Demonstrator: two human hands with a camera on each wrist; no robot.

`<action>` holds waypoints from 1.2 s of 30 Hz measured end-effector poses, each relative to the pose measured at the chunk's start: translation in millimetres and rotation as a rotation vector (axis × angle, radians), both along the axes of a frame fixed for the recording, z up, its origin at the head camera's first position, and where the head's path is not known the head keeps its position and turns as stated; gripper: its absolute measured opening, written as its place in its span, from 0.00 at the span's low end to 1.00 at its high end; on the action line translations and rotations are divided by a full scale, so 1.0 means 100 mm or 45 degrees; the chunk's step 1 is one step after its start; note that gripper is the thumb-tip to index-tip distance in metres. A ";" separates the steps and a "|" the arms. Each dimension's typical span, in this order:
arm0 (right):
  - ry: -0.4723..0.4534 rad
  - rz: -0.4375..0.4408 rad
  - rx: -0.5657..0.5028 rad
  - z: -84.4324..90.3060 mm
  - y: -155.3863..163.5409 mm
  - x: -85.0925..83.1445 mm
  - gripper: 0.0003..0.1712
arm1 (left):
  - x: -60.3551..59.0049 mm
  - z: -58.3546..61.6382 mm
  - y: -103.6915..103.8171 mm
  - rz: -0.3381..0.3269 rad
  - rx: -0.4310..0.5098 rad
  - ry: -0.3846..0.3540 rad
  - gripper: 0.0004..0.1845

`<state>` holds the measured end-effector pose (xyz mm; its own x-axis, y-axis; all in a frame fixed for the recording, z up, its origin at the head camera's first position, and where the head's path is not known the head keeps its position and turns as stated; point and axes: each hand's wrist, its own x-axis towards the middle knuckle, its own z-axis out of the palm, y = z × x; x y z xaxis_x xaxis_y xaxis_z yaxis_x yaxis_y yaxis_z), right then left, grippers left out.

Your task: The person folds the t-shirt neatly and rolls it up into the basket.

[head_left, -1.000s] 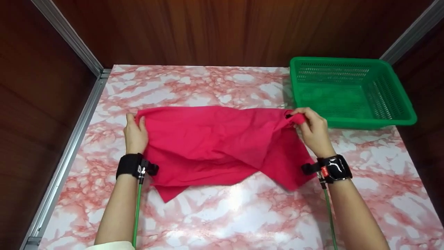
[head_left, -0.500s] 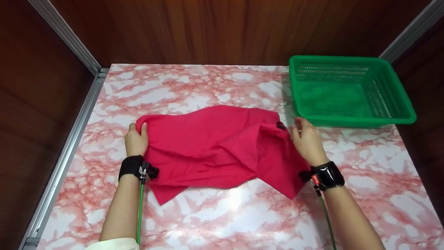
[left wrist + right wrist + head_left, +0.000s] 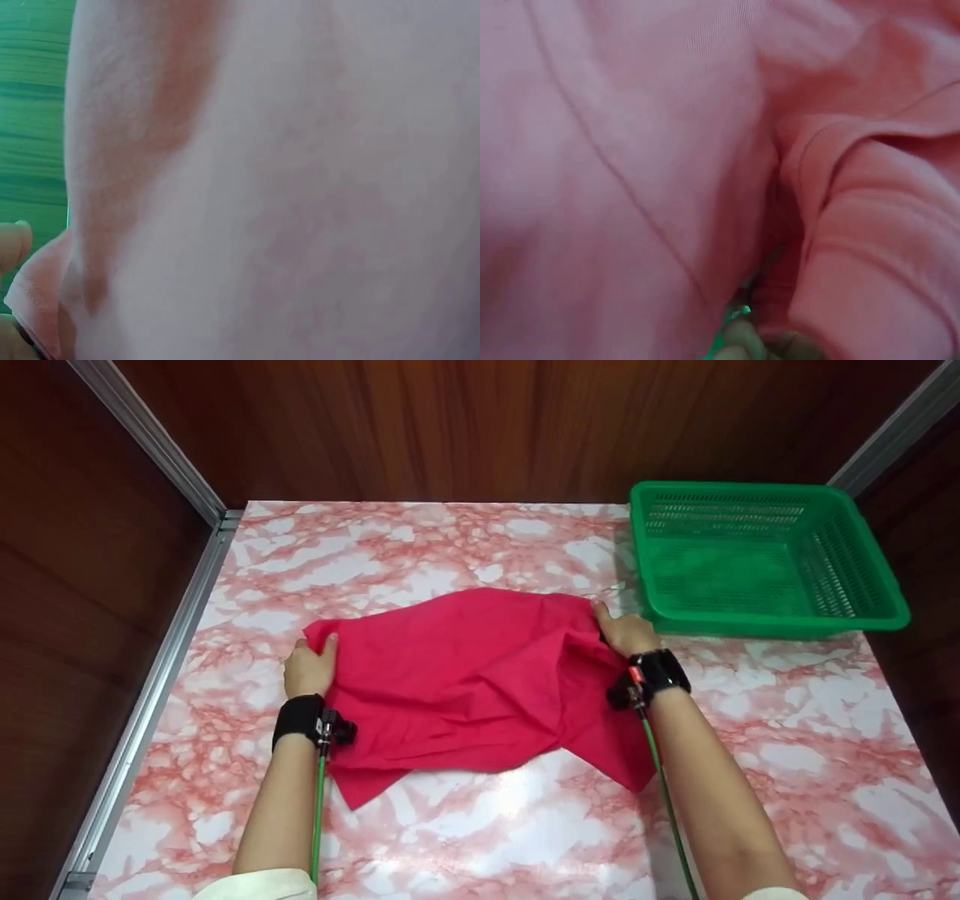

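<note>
A red cloth garment (image 3: 450, 675) lies spread and creased over the table, a pointed corner hanging toward the front at each side. At its left edge my left hand (image 3: 309, 669) pinches the cloth, the thumb on top and the other fingers mostly hidden. My right hand (image 3: 628, 631) holds the far right edge, thumb pointing away and the fingers tucked out of sight under the cloth. Seams and a folded hem show on the garment (image 3: 630, 180) in the right wrist view, where fingertips (image 3: 741, 339) meet it at the bottom. Paler cloth (image 3: 285, 187) fills most of the left wrist view.
A green plastic basket (image 3: 765, 624) with slotted walls stands at the back right, close beyond my right hand. The marbled red and white table (image 3: 420, 547) is bounded by dark wood panels (image 3: 465, 427) and a metal rail (image 3: 165, 660) at the left.
My right hand lets go of the bunched right edge, then moves left and takes the cloth again. The right part sinks lower. My left hand shifts slightly right and nearer, still holding its edge.
</note>
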<state>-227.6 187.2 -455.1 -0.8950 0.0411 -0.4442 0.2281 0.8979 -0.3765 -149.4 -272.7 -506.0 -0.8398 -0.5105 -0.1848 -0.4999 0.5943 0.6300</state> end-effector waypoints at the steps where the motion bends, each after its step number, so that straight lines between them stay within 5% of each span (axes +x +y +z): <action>1: -0.007 0.000 0.012 -0.01 -0.02 -0.03 0.57 | -0.01 -0.01 0.02 -0.002 -0.010 -0.013 0.38; 8: 0.186 -0.078 -0.087 -0.22 -0.14 -0.14 0.46 | -0.06 -0.11 0.14 0.033 -0.075 0.045 0.37; 14: 0.521 -0.016 -0.315 -0.39 -0.19 -0.17 0.28 | -0.13 -0.12 0.22 0.029 -0.091 0.182 0.29; 22: 0.942 0.017 -0.433 -0.02 -0.27 -0.10 0.19 | -0.25 0.15 0.21 0.022 -0.111 0.480 0.20; 29: 1.072 -0.037 -0.563 0.32 -0.13 -0.05 0.19 | -0.35 0.39 0.18 0.018 -0.001 0.673 0.20; 32: 1.063 -0.029 -0.791 0.45 -0.05 0.01 0.21 | -0.39 0.42 0.16 0.014 0.095 0.734 0.19; 36: 0.913 -0.019 -1.331 0.51 0.05 0.11 0.23 | -0.39 0.44 0.15 0.017 0.225 0.776 0.19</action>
